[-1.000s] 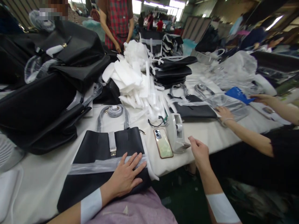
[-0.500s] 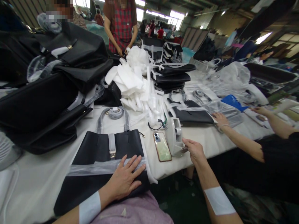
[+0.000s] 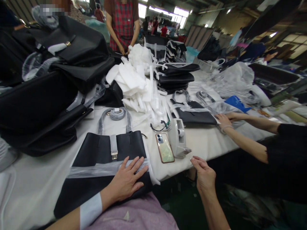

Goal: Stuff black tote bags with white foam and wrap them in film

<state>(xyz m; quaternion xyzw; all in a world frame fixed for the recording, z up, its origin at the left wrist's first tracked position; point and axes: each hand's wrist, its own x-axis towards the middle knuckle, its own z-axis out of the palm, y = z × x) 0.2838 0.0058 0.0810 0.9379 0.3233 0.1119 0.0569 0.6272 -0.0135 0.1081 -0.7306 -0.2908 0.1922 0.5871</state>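
Note:
A black handbag (image 3: 96,187) lies flat on the table in front of me, a translucent wrap strip (image 3: 96,171) across its middle. My left hand (image 3: 128,177) rests on the bag and strip, fingers spread. Above the bag are its wrapped handles (image 3: 100,123) and a coiled strap (image 3: 116,114). To the right, my right hand (image 3: 203,172) is closed in a pinch just off the table edge. At its fingertips is a small shiny bit that looks like clear tape. Nearby stands a white tape dispenser (image 3: 176,137), apart from the fingers, beside a phone (image 3: 165,148).
Black bags (image 3: 40,108) are piled at left. White foam pieces (image 3: 134,76) heap up mid-table, with stacked black bags (image 3: 176,76) behind. At right, a co-worker's hands (image 3: 224,121) touch another bag (image 3: 195,116). A person in a checked apron (image 3: 123,25) stands across the table.
My right hand has left the tape dispenser's front end and come down toward me, still pinched. My left hand stays on the bag. The co-worker's far hand has moved left toward the other bag.

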